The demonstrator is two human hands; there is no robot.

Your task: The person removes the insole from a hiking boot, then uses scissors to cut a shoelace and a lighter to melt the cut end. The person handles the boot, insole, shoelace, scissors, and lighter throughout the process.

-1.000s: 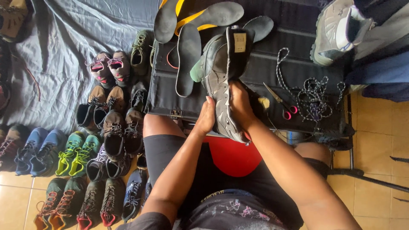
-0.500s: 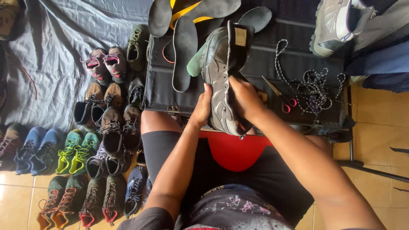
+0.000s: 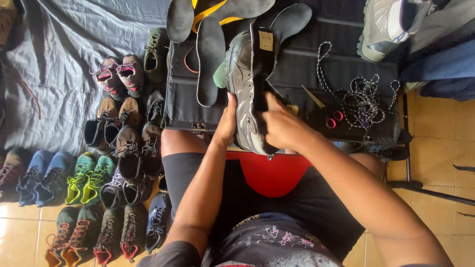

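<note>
I hold a grey and black laceless shoe (image 3: 246, 84) upright over a black case (image 3: 297, 79) resting on my knees. My left hand (image 3: 226, 123) presses flat against the shoe's left side. My right hand (image 3: 281, 123) grips its right side near the opening, fingers curled around the edge. The shoe's tongue with a small tan label (image 3: 265, 40) stands up at the top. Dark insoles (image 3: 210, 59) lie on the case just left of the shoe.
Scissors with pink handles (image 3: 324, 109) and a tangle of speckled laces (image 3: 363, 96) lie on the case to the right. Rows of shoes (image 3: 114, 163) cover a grey sheet (image 3: 54, 64) on the left. A grey sneaker (image 3: 388, 27) sits top right. Tiled floor (image 3: 440, 163) at right.
The shoe and both hands stay together, with the right hand shifted a little lower on the shoe's side. The view has drifted slightly.
</note>
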